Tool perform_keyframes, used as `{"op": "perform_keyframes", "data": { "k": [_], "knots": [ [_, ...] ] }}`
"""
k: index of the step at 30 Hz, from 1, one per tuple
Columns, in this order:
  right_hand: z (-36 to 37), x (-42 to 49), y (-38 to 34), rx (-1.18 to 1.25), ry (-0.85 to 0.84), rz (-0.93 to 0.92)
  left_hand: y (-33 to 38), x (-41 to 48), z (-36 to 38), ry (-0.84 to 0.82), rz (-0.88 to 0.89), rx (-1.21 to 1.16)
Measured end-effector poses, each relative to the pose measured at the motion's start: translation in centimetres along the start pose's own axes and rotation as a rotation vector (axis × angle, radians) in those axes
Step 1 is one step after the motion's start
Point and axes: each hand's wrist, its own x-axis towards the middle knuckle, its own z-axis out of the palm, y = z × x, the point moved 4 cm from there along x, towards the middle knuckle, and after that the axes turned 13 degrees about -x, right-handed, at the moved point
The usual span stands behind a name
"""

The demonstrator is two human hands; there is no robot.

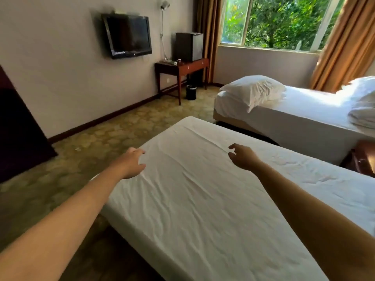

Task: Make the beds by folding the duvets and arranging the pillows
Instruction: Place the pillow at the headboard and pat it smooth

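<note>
Together, the left hand [133, 163] and right hand [242, 157] hung over the bed [192, 199]. Their fingers [233, 147] were loose, holding nothing.

The left hand [133, 162] and right hand [241, 157] reach over the near bed [192, 209], fingers loosely curled; a pillow [253, 90] lies on the far bed [304, 112].

No legible text, label, brand, number or sign found. Small mark noted on lower bezel of wall-mounted television [128, 35]: too blurred to read. Small items on desk [194, 64] too small to show any lettering.
</note>
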Motion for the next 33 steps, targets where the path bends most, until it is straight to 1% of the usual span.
{"op": "perform_keyframes", "data": {
  "k": [2,4,8,14,17,20,22,25,28,33],
  "knots": [
    [0.5,5.3,-6.5,0.028,0.02,-0.045,-3.6,4.1,-4.2,0.037,-0.004,-0.004],
    [1.0,10.1,-13.3,0.045,0.002,-0.092,-7.4,7.4,-8.6,0.064,-0.028,-0.009],
    [1.8,18.7,-27.2,0.019,-0.033,-0.219,-17.2,13.0,-16.8,0.143,-0.104,-0.028],
    [4.3,29.5,-47.0,0.004,-0.063,-0.348,-34.8,20.3,-24.9,0.119,-0.26,-0.029],
    [6.3,34.9,-54.6,-0.006,-0.063,-0.364,-43.1,26.1,-29.1,0.108,-0.295,-0.006],
    [7.7,40.4,-59.6,0.009,-0.02,-0.287,-48.4,33.5,-33.6,0.097,-0.233,-0.008],
    [8.6,43.5,-61.7,-0.005,-0.054,-0.215,-50.1,38.6,-36.5,0.042,-0.164,0.005],
    [8.8,47.9,-63.2,-0.01,-0.058,-0.107,-50.3,47.5,-40.1,0.032,-0.057,0.041],
    [8.0,51.6,-62.9,-0.029,-0.026,-0.007,-46.8,56.5,-40.8,-0.047,0.095,0.055],
    [5.2,59.8,-58.6,-0.019,0.072,0.201,-38.9,70.0,-39.8,-0.141,0.358,0.041]
  ]
}}
